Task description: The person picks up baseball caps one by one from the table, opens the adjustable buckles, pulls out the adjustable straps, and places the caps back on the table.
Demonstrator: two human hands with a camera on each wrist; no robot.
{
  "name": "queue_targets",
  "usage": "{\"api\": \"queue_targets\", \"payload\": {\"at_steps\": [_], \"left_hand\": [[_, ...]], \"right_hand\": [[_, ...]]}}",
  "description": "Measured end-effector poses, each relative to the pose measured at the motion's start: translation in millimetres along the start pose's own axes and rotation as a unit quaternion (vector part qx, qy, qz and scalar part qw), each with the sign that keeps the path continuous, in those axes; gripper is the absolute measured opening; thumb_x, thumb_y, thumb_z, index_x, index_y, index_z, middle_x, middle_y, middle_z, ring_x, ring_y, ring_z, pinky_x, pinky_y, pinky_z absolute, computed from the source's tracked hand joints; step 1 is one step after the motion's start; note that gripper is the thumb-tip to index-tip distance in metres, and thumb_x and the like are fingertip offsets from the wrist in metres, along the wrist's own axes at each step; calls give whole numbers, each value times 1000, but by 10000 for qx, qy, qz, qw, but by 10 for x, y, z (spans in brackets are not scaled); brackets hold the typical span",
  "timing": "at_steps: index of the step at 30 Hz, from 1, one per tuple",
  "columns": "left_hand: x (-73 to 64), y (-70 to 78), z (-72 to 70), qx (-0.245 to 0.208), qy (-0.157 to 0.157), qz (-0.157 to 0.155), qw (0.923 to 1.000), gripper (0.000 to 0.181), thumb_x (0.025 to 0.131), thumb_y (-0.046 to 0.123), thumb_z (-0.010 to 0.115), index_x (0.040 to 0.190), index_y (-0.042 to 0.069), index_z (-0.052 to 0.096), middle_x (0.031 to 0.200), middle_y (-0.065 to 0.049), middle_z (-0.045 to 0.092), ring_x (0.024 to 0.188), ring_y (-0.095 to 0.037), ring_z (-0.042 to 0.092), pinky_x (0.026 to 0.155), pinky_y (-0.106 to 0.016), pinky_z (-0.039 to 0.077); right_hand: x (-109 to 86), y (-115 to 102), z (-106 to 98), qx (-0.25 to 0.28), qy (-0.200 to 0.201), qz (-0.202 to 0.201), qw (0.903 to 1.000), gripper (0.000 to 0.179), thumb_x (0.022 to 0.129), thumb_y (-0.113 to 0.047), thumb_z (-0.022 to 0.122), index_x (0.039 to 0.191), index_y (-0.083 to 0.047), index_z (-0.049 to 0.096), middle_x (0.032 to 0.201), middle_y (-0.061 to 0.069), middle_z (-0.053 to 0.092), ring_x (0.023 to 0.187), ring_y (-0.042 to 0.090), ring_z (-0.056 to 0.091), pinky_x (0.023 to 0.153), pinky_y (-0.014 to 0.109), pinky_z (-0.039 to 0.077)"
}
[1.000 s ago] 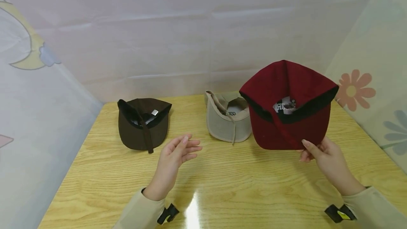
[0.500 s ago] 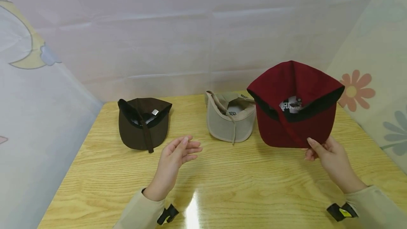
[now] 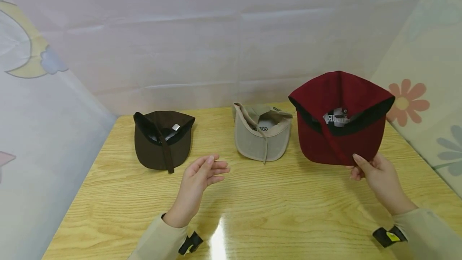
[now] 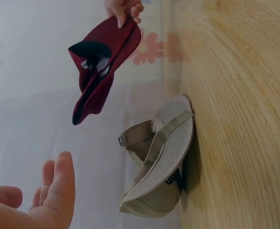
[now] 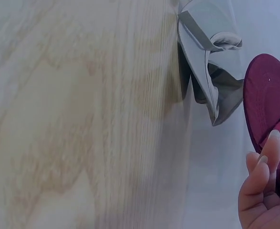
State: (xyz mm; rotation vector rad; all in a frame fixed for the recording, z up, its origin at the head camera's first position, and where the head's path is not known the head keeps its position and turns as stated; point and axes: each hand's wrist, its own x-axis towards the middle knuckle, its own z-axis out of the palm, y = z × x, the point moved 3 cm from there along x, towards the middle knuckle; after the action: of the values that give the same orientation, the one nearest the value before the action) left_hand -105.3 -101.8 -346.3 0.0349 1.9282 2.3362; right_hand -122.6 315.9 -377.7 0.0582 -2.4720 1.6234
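Note:
A dark red cap [image 3: 341, 147] is held up above the table at the right, its inside and back strap facing me. My right hand [image 3: 379, 177] pinches the edge of its brim between thumb and fingers; the right wrist view shows the fingers [image 5: 256, 191] at the cap. My left hand [image 3: 202, 183] hovers over the table with loosely extended fingers and holds nothing. Beyond it lies a beige cap [image 3: 260, 145] with its brim toward me. To the left of that sits a dark brown cap [image 3: 159, 155], turned the same way.
The wooden table [image 3: 252, 212] runs back to a pale cloth backdrop [image 3: 180, 51]. A side panel with printed flowers [image 3: 408, 101] stands at the right, and one with a printed moon [image 3: 25, 51] at the left.
My right hand has carried the red cap to the right and slightly lower, uncovering more of the beige cap. The left hand and the other two caps have stayed put.

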Motion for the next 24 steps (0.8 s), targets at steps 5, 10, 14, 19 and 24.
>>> {"api": "queue_targets", "payload": {"at_steps": [5,10,14,19,24], "left_hand": [[-4,-3,1,-37,-16,6,10000,36,105,22,46,120,-10,52,104,-14,68,94,-19,68,83,-31,54],[-9,-11,6,-62,-32,-3,10000,36,104,23,47,118,-9,53,103,-13,68,93,-19,68,82,-31,55],[-7,-14,6,-64,-44,-9,10000,36,104,23,47,119,-9,53,103,-13,67,94,-19,68,82,-31,55],[-5,-13,3,-54,-42,-11,10000,36,104,24,47,119,-8,53,103,-13,67,94,-19,68,82,-31,55],[-7,-14,0,-28,-17,-37,10000,36,105,23,47,119,-9,53,104,-13,67,94,-18,68,82,-30,55]], "right_hand": [[21,36,-25,-142,-51,142,9998,10,104,-16,45,101,-10,52,66,-3,64,57,9,57,55,19,47],[36,69,-50,-95,-101,236,9996,10,105,-19,44,104,-12,52,68,-3,64,58,10,58,55,20,47],[46,93,-61,-60,-85,278,9996,12,104,-19,45,102,-12,53,68,-3,65,58,10,58,55,20,48],[73,118,-78,28,-52,392,9992,15,104,-21,45,100,-11,54,70,-5,67,57,10,58,55,20,48],[89,132,-87,-23,-3,464,9989,17,104,-22,46,97,-10,55,68,-4,67,57,10,58,54,19,48]]}}
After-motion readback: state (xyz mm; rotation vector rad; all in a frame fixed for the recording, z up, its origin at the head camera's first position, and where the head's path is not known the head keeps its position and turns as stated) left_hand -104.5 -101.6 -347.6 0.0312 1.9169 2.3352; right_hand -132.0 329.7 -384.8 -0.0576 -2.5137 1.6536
